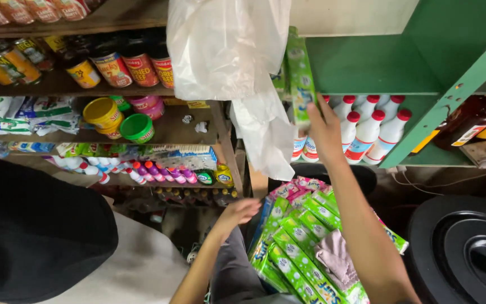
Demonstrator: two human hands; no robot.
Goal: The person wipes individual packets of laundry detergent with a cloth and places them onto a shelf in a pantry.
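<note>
Stocking step: right hand (324, 126) grip closed on green sachet strip (300, 73) at green shelf (367, 67) edge; left hand (242, 211) open, empty, near sachet pile (296, 247). Next, judged: seat strip steadily.

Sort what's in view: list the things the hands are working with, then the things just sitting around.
In hand:
- right hand lifting a green sachet strip toward the green shelf
- left hand by the pile of green sachet strips

Lying about:
- white bottles with red caps
- tins
- white plastic bag
- black tyre
</note>
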